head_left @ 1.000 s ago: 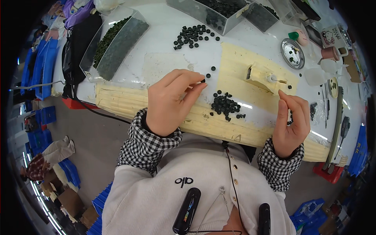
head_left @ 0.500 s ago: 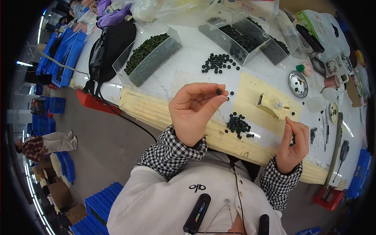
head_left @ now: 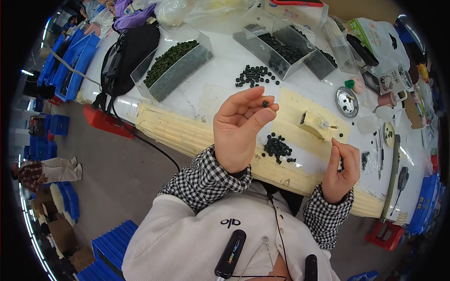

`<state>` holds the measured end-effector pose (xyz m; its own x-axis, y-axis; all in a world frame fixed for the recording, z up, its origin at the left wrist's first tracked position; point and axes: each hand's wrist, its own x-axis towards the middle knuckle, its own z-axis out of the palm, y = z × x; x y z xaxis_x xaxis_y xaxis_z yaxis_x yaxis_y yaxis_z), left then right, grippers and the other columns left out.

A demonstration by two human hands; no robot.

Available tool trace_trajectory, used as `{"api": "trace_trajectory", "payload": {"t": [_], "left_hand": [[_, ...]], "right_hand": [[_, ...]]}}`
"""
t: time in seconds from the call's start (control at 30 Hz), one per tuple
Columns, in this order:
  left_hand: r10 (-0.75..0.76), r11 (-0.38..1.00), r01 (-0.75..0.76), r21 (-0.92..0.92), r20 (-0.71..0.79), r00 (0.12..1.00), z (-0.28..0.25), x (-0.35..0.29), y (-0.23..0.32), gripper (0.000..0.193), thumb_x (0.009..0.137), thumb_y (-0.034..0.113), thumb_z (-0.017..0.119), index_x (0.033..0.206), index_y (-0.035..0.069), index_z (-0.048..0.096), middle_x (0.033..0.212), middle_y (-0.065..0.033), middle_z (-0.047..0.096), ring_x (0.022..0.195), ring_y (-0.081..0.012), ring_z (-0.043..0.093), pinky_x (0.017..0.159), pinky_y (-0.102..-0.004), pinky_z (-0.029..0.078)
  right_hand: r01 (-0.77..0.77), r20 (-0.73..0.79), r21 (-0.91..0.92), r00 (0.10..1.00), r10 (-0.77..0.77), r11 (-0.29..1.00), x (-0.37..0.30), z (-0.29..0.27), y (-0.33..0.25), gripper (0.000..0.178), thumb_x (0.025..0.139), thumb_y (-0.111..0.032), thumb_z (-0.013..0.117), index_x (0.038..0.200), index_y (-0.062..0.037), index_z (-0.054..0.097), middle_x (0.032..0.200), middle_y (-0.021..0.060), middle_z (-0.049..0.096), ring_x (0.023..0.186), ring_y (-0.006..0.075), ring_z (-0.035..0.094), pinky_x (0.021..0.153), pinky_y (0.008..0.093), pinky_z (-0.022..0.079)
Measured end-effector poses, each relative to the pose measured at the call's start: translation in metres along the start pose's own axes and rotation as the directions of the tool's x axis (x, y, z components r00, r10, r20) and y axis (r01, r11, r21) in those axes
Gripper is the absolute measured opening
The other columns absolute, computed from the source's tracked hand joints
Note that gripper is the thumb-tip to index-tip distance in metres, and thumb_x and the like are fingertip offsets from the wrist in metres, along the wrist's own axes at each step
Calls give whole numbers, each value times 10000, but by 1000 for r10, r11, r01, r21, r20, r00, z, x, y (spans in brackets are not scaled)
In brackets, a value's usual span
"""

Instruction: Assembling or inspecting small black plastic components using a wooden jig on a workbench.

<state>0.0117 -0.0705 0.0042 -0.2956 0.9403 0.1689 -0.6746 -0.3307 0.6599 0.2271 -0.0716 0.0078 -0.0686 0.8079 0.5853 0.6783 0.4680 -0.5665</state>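
My left hand (head_left: 240,131) is raised above the table edge. Between its thumb and forefinger it pinches a small black round piece (head_left: 265,104). My right hand (head_left: 343,169) hovers to the right with thumb and forefinger closed at the tips; whatever they may hold is too small to make out. Between and beyond the hands, a yellowish block (head_left: 313,125) with a white knob and a thin brass-coloured pin stands on a cream sheet (head_left: 291,107). A loose pile of black pieces (head_left: 277,149) lies between my hands.
More black pieces (head_left: 255,75) are scattered farther back. Clear bins hold dark green pieces (head_left: 171,61) and black pieces (head_left: 283,49). At right are a round metal dish (head_left: 347,101), tweezers (head_left: 380,154) and a screwdriver (head_left: 402,180). A black bag (head_left: 136,56) lies at left.
The view has shifted a little. My left hand has turned slightly, still pinching the black piece, and its other fingers are straighter. My right hand keeps nearly the same pose.
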Motion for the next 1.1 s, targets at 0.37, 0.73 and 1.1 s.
{"api": "trace_trajectory", "payload": {"t": [0.37,0.73,1.1], "left_hand": [[110,990,-114,84,59,992,-1,2,-7,280,818,-95,653,1082,-22,591,1050,-119,655,957,-161,635,875,-271,520],[79,978,-83,189,31,996,3,5,1,560,797,-101,668,1299,-13,436,1030,-131,648,940,-148,638,855,-260,527],[57,977,-66,204,50,997,2,6,2,603,802,-96,664,1333,-15,389,1029,-144,647,944,-156,642,859,-267,530]], "right_hand": [[-8,-9,-4,1000,8,1000,-2,1,3,133,827,39,618,945,31,680,813,111,619,760,220,575,681,300,454],[-9,4,-7,1000,9,1000,-3,1,3,125,835,35,619,946,33,676,832,116,629,771,222,581,702,303,463],[-27,14,-1,1000,27,1000,-3,1,0,127,835,33,621,948,30,679,833,112,630,773,215,581,707,294,460]]}}
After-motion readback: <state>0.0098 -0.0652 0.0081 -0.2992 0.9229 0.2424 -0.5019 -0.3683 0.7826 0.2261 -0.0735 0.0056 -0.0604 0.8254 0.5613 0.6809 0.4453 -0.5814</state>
